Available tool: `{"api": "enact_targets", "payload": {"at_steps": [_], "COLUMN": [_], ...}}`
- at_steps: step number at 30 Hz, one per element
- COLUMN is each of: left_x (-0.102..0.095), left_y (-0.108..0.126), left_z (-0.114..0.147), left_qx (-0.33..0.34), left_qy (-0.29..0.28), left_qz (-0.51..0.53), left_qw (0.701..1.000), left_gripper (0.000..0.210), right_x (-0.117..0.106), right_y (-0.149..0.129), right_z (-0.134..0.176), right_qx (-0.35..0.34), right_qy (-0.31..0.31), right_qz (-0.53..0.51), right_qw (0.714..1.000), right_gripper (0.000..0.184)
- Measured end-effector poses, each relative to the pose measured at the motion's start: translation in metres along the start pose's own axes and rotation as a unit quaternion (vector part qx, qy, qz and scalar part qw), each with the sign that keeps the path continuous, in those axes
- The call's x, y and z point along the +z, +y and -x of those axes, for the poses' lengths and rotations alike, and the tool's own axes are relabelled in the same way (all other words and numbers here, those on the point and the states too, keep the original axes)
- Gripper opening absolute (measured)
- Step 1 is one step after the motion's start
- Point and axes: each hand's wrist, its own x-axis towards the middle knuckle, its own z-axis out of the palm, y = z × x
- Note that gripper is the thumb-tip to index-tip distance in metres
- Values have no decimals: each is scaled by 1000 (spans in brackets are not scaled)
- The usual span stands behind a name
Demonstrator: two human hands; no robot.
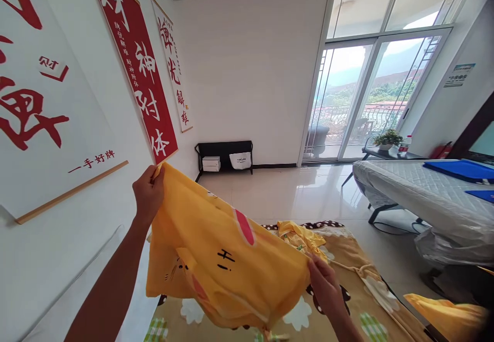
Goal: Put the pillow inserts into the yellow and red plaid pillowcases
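Note:
A yellow printed cloth (227, 264) hangs stretched between my hands in front of me, above the bed. It bears cat faces, pink patches and the letters "Hi"; whether it is a pillowcase or a garment I cannot tell. My left hand (148, 192) is closed on its upper left corner, raised higher than the other hand. At the right end, my right hand (324, 283) pinches the edge of the cloth. Below lies a tan patterned bedspread (339, 246) with white flowers and green checks. A crumpled yellow cloth (299, 236) rests on it, just beyond my right hand.
On the right stands a plastic-wrapped mattress (409, 187) with a blue tray (459, 169) on top. More yellow cloth (443, 311) shows at the lower right. A low black rack (225, 149) stands by the far wall. Hanging scrolls (141, 69) line the left wall.

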Motion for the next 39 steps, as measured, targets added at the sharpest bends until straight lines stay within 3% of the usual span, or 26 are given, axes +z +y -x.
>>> {"api": "enact_targets", "payload": {"at_steps": [2,3,7,10,12,14,17,20,22,26,28,32,35,39], "left_x": [-2,-4,-13,-22,-25,-27,-27,-29,-32,-38,-41,-46,-50,-56], "left_y": [-5,-8,-17,-20,-20,-20,-20,-22,-23,-24,-25,-30,-33,-39], "left_z": [0,0,-5,-9,-10,-11,-10,-8,-8,-10,-12,-13,-13,-13], "left_qx": [-5,-8,-21,-22,-15,-8,-10,-16,-13,-12,-17,-43,-60,-79], "left_qy": [-1,3,18,26,27,24,13,14,25,36,33,55,70,79], "left_qz": [-13,-17,-27,-34,-42,-48,-47,-43,-44,-49,-46,-27,-11,11], "left_qw": [1000,1000,999,999,999,999,999,999,999,998,998,997,996,994], "left_gripper": [34,33,37,40,40,38,35,34,38,46,46,48,47,44], "right_x": [-2,-2,-7,-7,-5,-4,-10,-23,-30,-36,-39,-50,-57,-61], "right_y": [1,1,-5,-10,-10,-6,3,14,23,42,48,45,44,48], "right_z": [-2,-2,6,14,15,11,-2,-13,-16,-15,-15,-22,-26,-24], "right_qx": [21,37,86,119,143,126,45,12,20,41,15,-75,-115,-71], "right_qy": [30,16,-129,-287,-337,-313,-192,-45,12,-24,-27,69,143,127], "right_qz": [-41,-39,36,158,276,374,455,526,558,554,544,510,512,522], "right_qw": [998,998,987,937,889,864,868,849,830,831,839,854,839,840], "right_gripper": [45,47,58,55,40,26,17,20,25,24,21,25,31,29]}}
